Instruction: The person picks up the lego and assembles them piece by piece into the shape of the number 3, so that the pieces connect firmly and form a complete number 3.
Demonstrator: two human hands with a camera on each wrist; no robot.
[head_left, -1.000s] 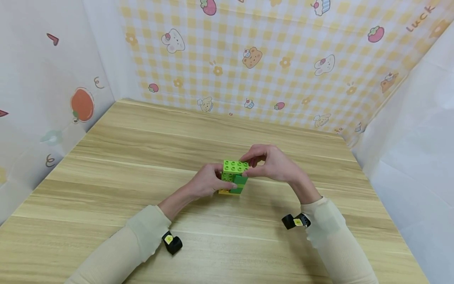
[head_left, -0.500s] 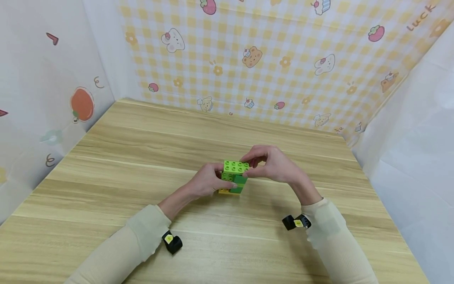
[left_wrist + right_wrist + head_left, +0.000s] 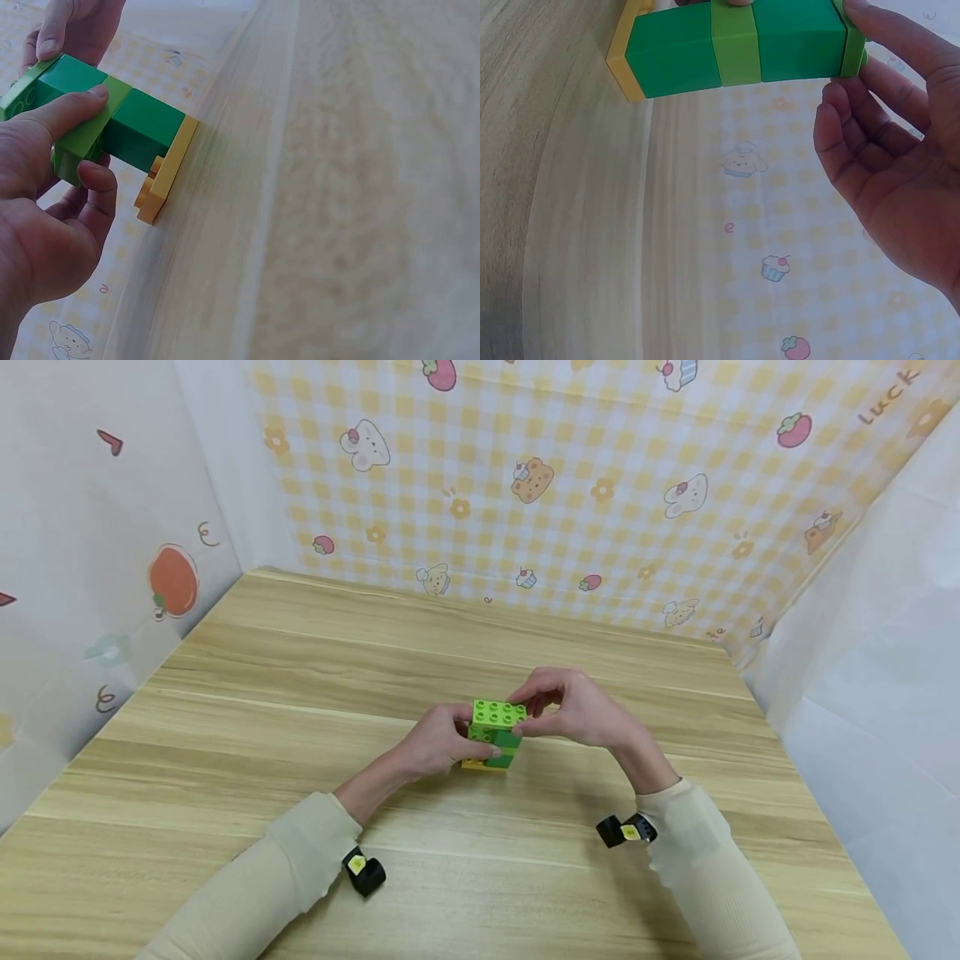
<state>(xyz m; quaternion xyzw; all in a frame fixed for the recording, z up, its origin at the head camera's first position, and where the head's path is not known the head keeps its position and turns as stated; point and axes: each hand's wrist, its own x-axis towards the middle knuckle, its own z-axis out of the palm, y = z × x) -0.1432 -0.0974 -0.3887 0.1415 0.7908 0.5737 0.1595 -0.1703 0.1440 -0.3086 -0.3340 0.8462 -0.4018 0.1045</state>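
Observation:
A small stack of toy building bricks stands on the table in the middle of the head view. At its foot lies a yellow plate (image 3: 171,169). Above it come a dark green brick (image 3: 673,51), a light green plate (image 3: 736,46) and a second dark green brick (image 3: 799,41). A light green studded plate (image 3: 495,713) tops the stack, reaching out to the left. My left hand (image 3: 433,743) grips the stack from the left, thumb across the middle plate. With thumb and fingers my right hand (image 3: 577,708) pinches the top plate at its right end.
The wood-grain table (image 3: 300,635) spreads around both hands. A checked, printed cloth (image 3: 480,477) hangs behind it, with white sheets at the left (image 3: 97,510) and right (image 3: 877,693). Each sleeve cuff carries a small black camera.

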